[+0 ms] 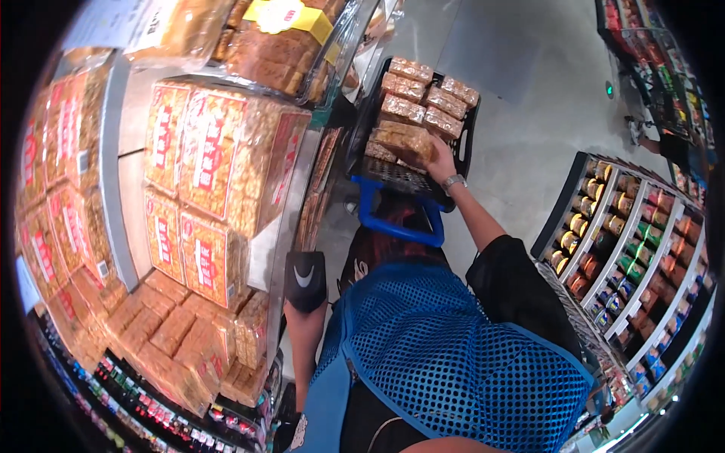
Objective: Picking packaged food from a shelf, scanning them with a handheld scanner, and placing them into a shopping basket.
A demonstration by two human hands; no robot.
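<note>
My right hand [436, 160], with a watch [453, 181] on its wrist, is closed on the right end of a clear-wrapped package of golden-brown snack blocks [402, 140]. It holds this package tilted over the near part of a black basket cart [472, 128]. Several similar wrapped packages [403, 109] lie in rows farther inside the cart. A blue push handle [400, 235] rises on the near side. My left hand does not show; a bare limb with a black band [306, 281] is visible at the lower left.
Close on the left, a store shelf [283, 249] carries stacked packages with red-printed labels [208, 155]. More brown blocks [170, 325] sit below them. Rows of jars and packets fill a rack [627, 241] on the right. Grey floor [521, 113] extends beyond the cart.
</note>
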